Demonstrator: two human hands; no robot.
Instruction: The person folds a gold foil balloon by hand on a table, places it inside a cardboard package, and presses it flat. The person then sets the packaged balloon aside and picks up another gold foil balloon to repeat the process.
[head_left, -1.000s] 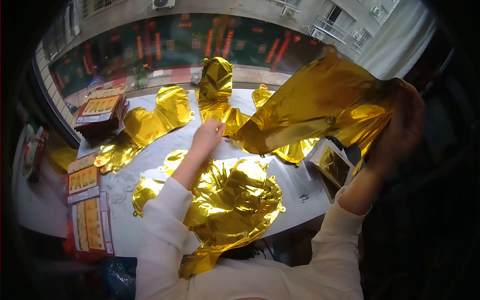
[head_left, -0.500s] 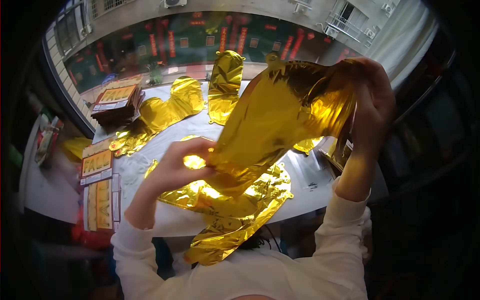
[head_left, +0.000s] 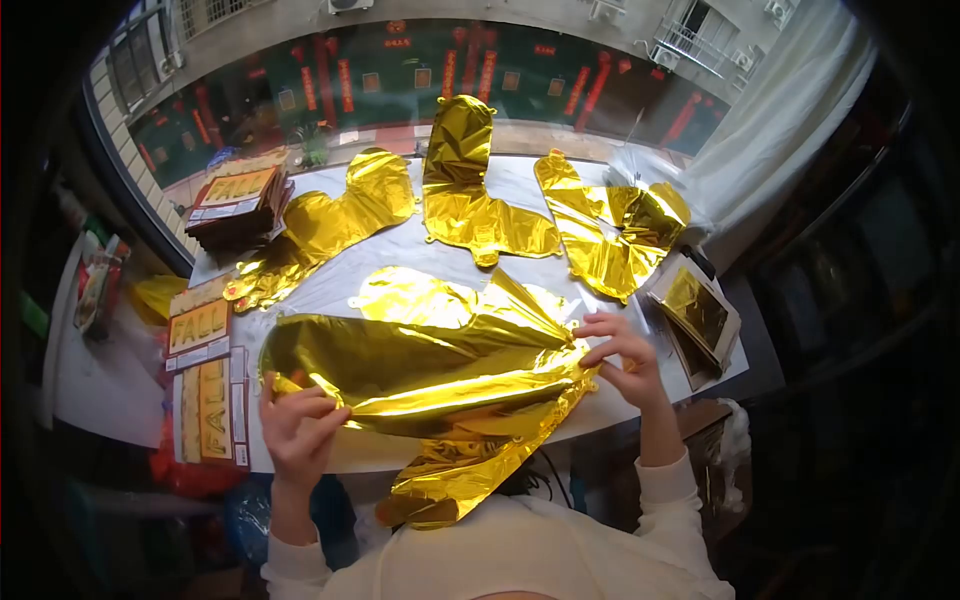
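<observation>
Stretched between my two hands is a gold foil balloon (head_left: 430,375), flat and creased, held over the near part of the table. My left hand (head_left: 305,425) pinches its left end, and my right hand (head_left: 622,358) pinches the gathered right end. Beneath it lies more gold foil (head_left: 450,480), which hangs past the table's front edge towards my lap. Another shiny gold piece (head_left: 415,295) shows just behind the held one. Farther back lie an L-shaped gold foil balloon (head_left: 480,215) and a folded gold balloon (head_left: 625,235).
At the left stands a stack of packages marked FALL (head_left: 235,195), with more FALL packages (head_left: 198,325) below it. A curved gold balloon (head_left: 350,210) lies beside the stack. Folded gold foil in a wrapper (head_left: 700,315) sits on the white table's (head_left: 250,345) right edge.
Both hands have come down. The balloon, earlier raised at a slant with my right hand high, now spreads level across the table, and my hands are farther apart.
</observation>
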